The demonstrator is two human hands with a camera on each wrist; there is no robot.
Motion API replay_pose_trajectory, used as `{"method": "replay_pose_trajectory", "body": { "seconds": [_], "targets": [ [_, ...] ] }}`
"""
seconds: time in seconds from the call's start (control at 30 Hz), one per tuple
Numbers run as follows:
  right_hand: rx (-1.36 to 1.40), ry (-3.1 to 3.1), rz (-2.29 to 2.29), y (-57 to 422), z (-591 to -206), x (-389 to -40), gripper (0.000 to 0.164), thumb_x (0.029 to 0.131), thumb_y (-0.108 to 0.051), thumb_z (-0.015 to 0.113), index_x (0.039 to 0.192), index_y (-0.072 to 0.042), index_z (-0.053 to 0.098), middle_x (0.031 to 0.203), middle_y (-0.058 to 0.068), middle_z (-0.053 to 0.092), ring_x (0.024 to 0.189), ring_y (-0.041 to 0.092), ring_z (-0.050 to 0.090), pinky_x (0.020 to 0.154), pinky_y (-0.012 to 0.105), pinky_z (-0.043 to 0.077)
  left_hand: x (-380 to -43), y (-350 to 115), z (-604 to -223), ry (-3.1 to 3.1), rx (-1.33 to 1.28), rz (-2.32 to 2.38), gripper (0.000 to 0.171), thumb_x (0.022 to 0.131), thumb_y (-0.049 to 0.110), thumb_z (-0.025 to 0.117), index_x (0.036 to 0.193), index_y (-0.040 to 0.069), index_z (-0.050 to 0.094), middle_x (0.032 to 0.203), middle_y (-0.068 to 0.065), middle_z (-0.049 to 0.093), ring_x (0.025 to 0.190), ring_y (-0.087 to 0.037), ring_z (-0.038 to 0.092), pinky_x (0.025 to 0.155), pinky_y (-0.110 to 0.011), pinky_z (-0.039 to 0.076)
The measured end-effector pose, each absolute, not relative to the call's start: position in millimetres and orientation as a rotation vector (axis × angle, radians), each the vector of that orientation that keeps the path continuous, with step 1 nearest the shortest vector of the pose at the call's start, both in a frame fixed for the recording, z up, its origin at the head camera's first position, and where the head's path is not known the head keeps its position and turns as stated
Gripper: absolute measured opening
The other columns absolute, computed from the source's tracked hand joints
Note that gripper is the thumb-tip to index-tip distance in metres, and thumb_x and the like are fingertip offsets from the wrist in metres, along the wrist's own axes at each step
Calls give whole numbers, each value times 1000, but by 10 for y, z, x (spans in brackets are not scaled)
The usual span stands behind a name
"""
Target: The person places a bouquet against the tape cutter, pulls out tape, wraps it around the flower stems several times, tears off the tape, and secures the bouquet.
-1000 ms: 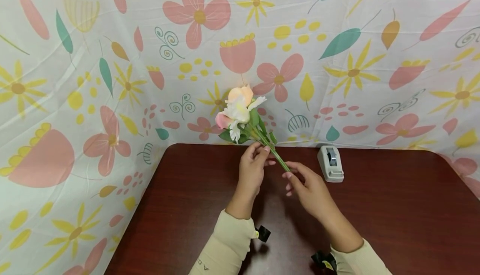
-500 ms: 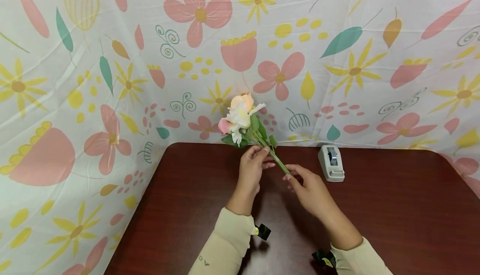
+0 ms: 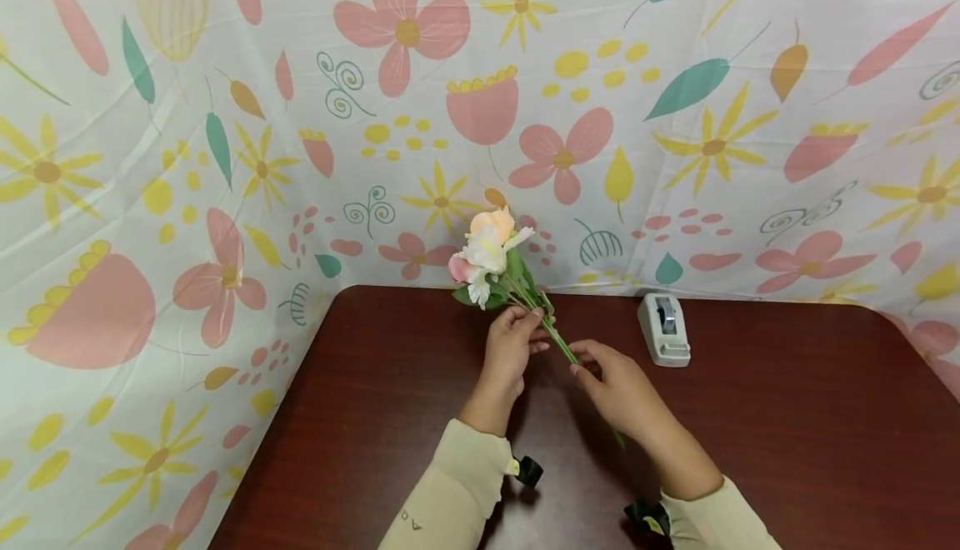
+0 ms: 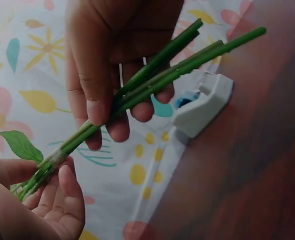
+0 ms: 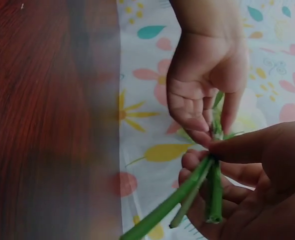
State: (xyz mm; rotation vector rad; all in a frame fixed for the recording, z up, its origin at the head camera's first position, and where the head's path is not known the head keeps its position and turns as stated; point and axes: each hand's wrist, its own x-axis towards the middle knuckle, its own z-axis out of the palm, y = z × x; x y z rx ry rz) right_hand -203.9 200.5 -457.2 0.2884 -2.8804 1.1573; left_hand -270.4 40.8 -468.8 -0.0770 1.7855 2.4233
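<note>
A small bunch of artificial flowers (image 3: pixel 486 252), peach, white and pink, leans up to the left above the table. My left hand (image 3: pixel 512 350) pinches its green stems just under the leaves. Lower down, my right hand (image 3: pixel 618 387) pinches the same stems between thumb and fingers. In the left wrist view, several cut stem ends (image 4: pixel 237 42) of uneven length stick out past the right hand. A whitish patch (image 4: pixel 57 156) shows on the stems by the left fingers. In the right wrist view the stems (image 5: pixel 175 202) fan apart below the right thumb.
A white tape dispenser (image 3: pixel 663 329) stands near the back edge of the dark wooden table (image 3: pixel 787 417), to the right of the hands. A flower-printed cloth (image 3: pixel 465 50) hangs behind the table and along its left side.
Both hands and the flowers have come slightly lower and nearer. A stem end now shows below the right hand in the head view. Both hands still hold the stems.
</note>
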Motion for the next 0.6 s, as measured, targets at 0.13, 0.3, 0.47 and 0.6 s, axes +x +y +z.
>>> {"method": "replay_pose_trajectory", "body": {
  "seconds": [0.13,0.3,0.47,0.6],
  "targets": [
    [300,-2943,1114,2009,-4593,-2037,26,96,-18,59,122,-14,61,101,3,70,88,16,64,71,32,49,-2685,381,-4802,1786,-108,2385,20,93,25,64,84,9,58,105,-17,73,84,-23,70,71,-30,56],
    [326,-2990,1091,2005,-4636,-2059,24,95,-16,61,118,-13,63,97,1,70,86,14,64,71,32,49,-2681,333,-4944,1773,-139,2338,20,93,25,64,85,7,59,104,-15,74,87,-24,70,74,-30,56],
    [332,-3027,1093,2006,-4687,-2077,24,94,-16,61,118,-12,63,95,0,69,83,12,62,70,32,48,-2691,307,-5029,1756,-157,2306,17,94,24,63,85,10,59,105,-13,74,96,-32,69,72,-27,55],
    [327,-3047,1091,2013,-4740,-2095,23,94,-16,61,117,-13,63,95,0,69,84,12,63,70,33,49,-2701,300,-5073,1753,-172,2287,16,94,23,63,85,10,59,104,-12,75,97,-34,68,73,-28,56]
  ]
}}
